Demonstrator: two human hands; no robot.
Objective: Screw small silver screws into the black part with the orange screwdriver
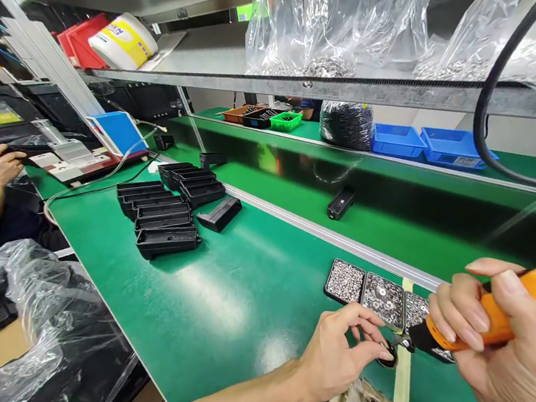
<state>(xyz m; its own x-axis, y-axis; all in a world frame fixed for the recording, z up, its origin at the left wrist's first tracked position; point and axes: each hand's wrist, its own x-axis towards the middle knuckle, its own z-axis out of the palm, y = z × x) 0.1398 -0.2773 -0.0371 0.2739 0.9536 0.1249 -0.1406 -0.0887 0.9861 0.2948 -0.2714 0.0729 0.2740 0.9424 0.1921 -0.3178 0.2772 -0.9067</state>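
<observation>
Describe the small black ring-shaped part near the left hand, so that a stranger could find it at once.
Start at the green workbench mat and go to its near edge, where three small black trays of silver screws and washers lie in a row. Just in front of them, the left hand pinches a small black ring-shaped part. It alone meets the tip of the orange electric screwdriver held by the right hand.

A green matted workbench (221, 296) carries stacked black plastic housings (166, 216), three small black trays of silver screws and washers (372, 289), and one loose black plastic part (220, 214).
</observation>
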